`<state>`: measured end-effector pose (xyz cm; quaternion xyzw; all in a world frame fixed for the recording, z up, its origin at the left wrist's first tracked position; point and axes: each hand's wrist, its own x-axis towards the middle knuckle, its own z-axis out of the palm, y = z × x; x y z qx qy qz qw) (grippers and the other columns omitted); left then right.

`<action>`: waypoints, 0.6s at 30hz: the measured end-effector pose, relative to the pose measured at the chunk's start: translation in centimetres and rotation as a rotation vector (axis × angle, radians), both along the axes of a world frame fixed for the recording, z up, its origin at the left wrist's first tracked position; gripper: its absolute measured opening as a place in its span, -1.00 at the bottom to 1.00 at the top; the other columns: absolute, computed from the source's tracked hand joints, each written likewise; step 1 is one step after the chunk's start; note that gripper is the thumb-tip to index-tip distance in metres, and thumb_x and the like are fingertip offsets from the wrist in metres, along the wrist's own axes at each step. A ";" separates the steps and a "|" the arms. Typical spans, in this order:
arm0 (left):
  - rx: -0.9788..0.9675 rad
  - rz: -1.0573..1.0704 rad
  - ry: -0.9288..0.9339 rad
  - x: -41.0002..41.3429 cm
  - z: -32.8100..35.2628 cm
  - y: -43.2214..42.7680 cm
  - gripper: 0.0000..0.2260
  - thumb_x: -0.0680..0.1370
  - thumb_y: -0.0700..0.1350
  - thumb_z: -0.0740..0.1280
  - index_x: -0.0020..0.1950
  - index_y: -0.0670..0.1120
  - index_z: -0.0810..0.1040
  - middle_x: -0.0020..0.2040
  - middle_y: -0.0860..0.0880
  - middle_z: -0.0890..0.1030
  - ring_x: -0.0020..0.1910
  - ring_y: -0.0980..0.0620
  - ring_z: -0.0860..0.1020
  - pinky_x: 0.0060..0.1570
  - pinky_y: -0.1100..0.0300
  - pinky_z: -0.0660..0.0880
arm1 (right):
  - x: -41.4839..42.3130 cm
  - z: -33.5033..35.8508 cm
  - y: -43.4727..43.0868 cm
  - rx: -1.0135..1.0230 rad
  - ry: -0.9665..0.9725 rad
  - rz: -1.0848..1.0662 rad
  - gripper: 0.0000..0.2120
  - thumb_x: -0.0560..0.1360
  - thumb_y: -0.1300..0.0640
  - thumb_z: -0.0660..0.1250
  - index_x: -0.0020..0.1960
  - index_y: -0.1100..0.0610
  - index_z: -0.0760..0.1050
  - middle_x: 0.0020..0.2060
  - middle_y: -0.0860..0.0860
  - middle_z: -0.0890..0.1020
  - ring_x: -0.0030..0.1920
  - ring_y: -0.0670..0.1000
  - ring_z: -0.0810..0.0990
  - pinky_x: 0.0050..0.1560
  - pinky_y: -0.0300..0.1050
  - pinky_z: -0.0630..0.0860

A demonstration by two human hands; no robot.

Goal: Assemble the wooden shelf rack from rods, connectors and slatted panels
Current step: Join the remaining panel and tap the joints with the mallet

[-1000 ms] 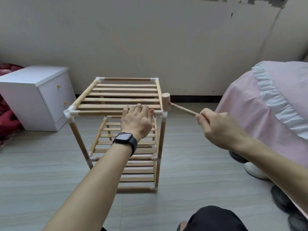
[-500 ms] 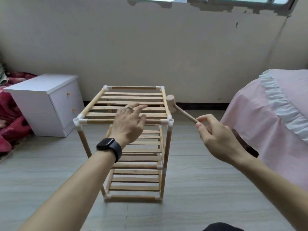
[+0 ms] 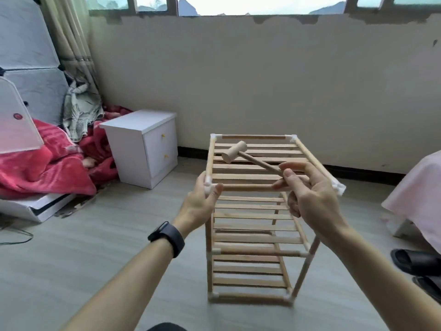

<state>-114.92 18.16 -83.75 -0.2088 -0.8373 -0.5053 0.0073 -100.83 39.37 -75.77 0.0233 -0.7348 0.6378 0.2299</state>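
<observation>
the three-tier wooden slat rack point(image 3: 253, 238) stands on the grey floor point(image 3: 71, 271); the white two-drawer cabinet point(image 3: 140, 149) is behind it to the left, the pink-covered bed point(image 3: 420, 194) to its right, black slippers point(image 3: 417, 261) before the bed.

The mallet point(image 3: 235, 151) handle's end hides inside the right hand point(image 3: 310, 199).

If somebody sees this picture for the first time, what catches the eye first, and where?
The three-level wooden shelf rack stands in the middle of the floor. Over its top panel the right hand pinches the handle of a wooden mallet, while the left hand grips the near left corner connector. A red blanket lies at the left.
</observation>
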 end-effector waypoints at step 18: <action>-0.046 -0.012 0.052 4.2 -2.9 3.9 -0.40 0.71 0.04 0.11 0.65 0.10 -0.15 -0.23 0.07 0.46 -0.32 0.14 0.46 -0.32 0.30 0.36 | 4.1 -1.1 0.1 0.689 -0.280 -0.097 -0.64 0.69 -0.04 0.16 -0.18 0.07 0.55 -0.52 -0.15 0.54 -0.54 -0.17 0.43 -0.53 -0.32 0.33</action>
